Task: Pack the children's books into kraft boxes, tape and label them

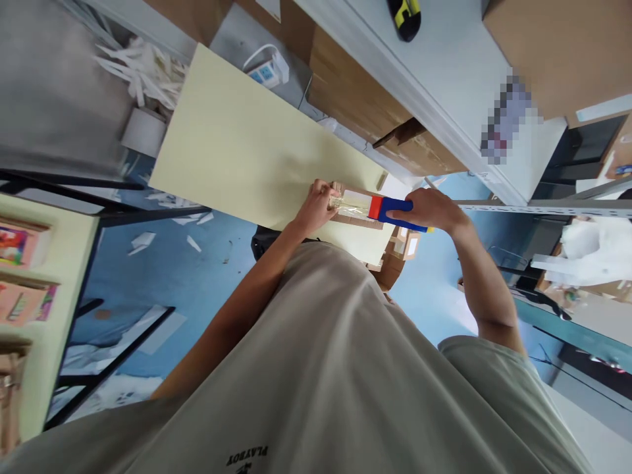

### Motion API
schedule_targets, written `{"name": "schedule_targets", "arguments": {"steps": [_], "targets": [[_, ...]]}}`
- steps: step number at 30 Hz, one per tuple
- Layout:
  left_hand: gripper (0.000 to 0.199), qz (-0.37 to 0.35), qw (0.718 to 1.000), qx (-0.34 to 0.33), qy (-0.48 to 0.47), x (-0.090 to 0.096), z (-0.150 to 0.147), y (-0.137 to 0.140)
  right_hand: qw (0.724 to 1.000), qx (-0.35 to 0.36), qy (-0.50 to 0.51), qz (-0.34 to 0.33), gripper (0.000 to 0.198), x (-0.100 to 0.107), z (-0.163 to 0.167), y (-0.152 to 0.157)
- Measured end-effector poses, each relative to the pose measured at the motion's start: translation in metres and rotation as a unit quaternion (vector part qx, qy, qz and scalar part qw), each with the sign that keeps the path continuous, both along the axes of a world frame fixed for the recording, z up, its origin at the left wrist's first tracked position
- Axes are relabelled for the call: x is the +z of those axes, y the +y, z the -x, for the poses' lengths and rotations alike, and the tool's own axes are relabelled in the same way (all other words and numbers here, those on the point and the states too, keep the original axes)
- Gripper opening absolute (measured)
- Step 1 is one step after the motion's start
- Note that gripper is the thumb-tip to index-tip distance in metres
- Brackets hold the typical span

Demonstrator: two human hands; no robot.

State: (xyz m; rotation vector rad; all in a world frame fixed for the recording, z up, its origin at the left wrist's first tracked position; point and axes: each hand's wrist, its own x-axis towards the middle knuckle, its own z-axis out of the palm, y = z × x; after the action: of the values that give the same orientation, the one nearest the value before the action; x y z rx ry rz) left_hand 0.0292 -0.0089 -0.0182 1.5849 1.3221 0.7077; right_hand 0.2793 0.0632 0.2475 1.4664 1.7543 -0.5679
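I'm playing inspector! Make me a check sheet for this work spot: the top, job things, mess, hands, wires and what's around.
Surface: pale yellow table.
Job's things: cardboard box; blue-and-red tape dispenser at one end of it.
Clutter: white scraps on the floor.
Hands: left hand at the box's other end; right hand gripping the dispenser.
Cables: white cable by a power strip.
Surroundings: white shelf bearing a black-and-yellow tool.

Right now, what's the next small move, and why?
Probably draw the blue-and-red tape dispenser rightward: the right hand grips it over the right end of the brown cardboard box, shiny clear tape shows on top, and the left hand touches the opposite end.
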Motion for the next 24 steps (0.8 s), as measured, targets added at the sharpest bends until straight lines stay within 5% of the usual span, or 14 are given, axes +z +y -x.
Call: {"name": "schedule_targets", "arguments": {"steps": [5,9,14,19,24], "targets": [[0.052,0.025,1.000,-0.003,-0.001,0.001,0.006,-0.005,0.999,-0.032,-0.007,0.039,0.073,-0.055,-0.021,0.001],[0.058,0.085,0.994,0.065,-0.031,0.007,0.004,-0.016,0.998,-0.053,0.009,0.022,0.075,-0.080,-0.018,-0.009],[0.042,0.172,0.960,0.204,-0.084,0.016,-0.010,-0.025,0.997,-0.070,0.032,0.003,0.073,-0.088,-0.010,-0.019],[0.013,0.156,0.952,0.263,-0.016,0.019,-0.021,-0.017,0.995,-0.089,0.051,-0.002,0.063,-0.090,-0.009,-0.019],[0.013,0.136,0.948,0.286,-0.017,0.009,0.015,-0.002,0.989,-0.115,0.088,0.018,0.068,-0.087,0.011,-0.020]]}}
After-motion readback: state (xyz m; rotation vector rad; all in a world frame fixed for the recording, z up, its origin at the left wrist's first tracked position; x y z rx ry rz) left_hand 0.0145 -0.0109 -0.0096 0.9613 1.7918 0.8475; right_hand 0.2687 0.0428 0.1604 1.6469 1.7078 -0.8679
